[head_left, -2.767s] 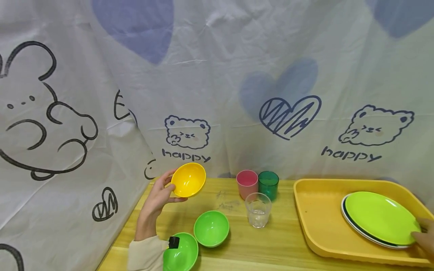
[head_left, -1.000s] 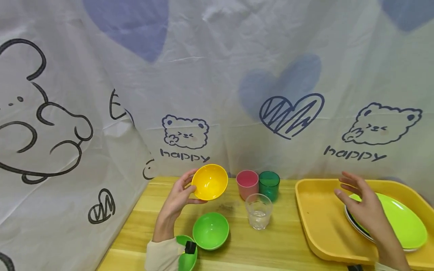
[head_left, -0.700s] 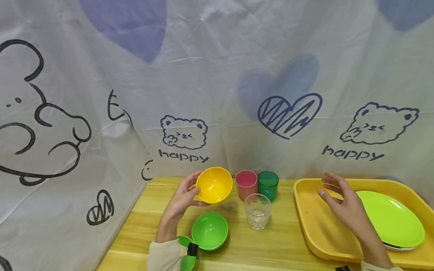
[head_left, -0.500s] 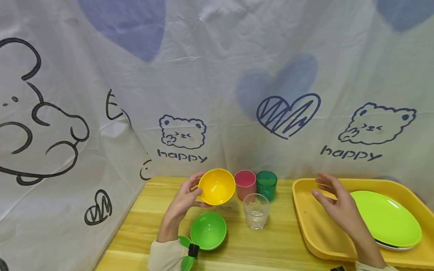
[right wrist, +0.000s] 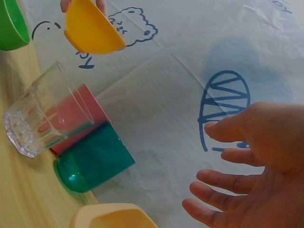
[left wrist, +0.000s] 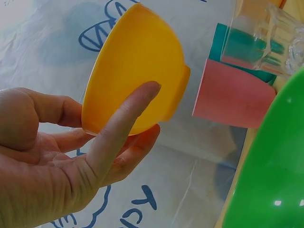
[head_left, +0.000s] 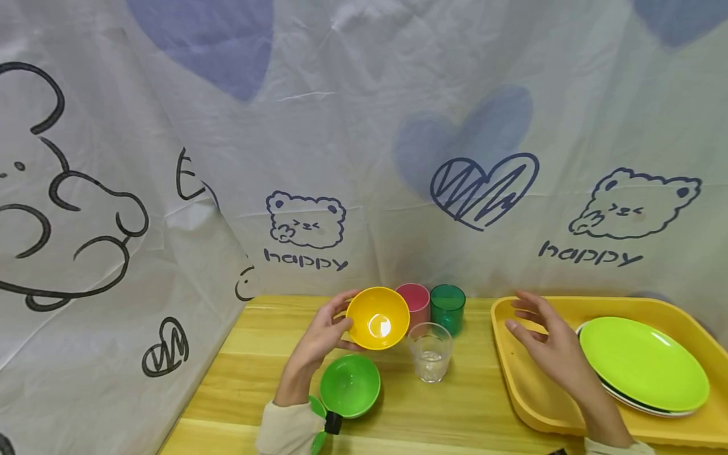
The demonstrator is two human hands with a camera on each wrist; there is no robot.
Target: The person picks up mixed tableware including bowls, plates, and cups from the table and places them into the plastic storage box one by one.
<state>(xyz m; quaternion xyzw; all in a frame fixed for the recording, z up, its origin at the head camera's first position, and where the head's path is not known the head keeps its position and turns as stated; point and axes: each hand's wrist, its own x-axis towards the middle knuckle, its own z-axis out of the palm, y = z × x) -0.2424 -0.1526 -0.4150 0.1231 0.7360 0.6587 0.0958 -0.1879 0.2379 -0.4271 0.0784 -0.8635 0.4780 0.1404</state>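
Note:
My left hand holds a yellow bowl by its left side, raised above the table and tilted so its inside faces me. In the left wrist view the thumb and fingers grip the yellow bowl from rim to underside. My right hand hovers over the left part of the yellow tray, fingers spread and holding nothing; the right wrist view shows the same hand apart from everything. In the tray lies a lime-green plate stacked on other plates, a white rim showing beneath.
Behind the bowl stand a pink cup and a green cup, with a clear glass before them. A green bowl sits below; a second green bowl is mostly hidden by my left sleeve. A printed cloth hangs behind the table.
My left hand has carried the yellow bowl rightward, so it now partly covers the pink cup. My right hand has left the plate stack and moved left across the tray.

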